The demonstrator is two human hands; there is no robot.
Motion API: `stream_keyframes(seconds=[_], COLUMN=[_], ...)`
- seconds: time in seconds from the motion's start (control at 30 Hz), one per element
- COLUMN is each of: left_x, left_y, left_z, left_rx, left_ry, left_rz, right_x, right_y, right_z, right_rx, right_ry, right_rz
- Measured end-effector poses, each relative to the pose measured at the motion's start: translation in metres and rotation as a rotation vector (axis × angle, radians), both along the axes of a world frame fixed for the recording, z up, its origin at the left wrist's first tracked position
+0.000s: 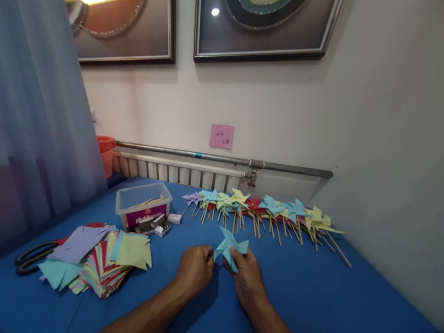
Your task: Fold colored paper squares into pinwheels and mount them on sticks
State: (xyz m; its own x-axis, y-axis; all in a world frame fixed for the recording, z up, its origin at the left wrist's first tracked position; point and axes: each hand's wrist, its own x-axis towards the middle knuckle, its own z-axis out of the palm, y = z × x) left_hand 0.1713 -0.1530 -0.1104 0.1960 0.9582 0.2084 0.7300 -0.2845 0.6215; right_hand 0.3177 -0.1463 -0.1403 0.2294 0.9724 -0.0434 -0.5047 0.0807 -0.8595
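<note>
A light blue paper pinwheel [222,249] is held over the blue table by my right hand [250,280]. My right thumb presses on its middle, and the fingers are behind the paper. Just left of the pinwheel, my left hand [196,268] is closed with its knuckles up. Whatever its fingers hold, if anything, is hidden. Beyond both hands lies a long row of finished paper pinwheels [271,206] in several colours on thin wooden sticks.
On the left are cut paper squares [106,265] and black-handled scissors [35,256]. Behind them stands a clear plastic tub [144,195] with wooden sticks, beside small metal items and white boxes [174,218]. A pipe [291,169] runs along the wall. A curtain [35,119] hangs at left.
</note>
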Motion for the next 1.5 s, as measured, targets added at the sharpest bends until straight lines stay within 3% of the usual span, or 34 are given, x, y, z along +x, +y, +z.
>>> stream_keyframes(seconds=[0.83,1.5], left_x=[0.003,0.016], left_y=[0.003,-0.003], left_z=[-0.006,-0.018], left_rx=[0.029,0.017], left_ry=[-0.048,-0.223], left_rz=[-0.014,0.046], right_x=[0.0,0.002], right_y=[-0.002,0.0], right_z=[0.006,0.003], right_rx=[-0.033,-0.05], right_ry=[0.025,0.06], right_rz=[-0.022,-0.037])
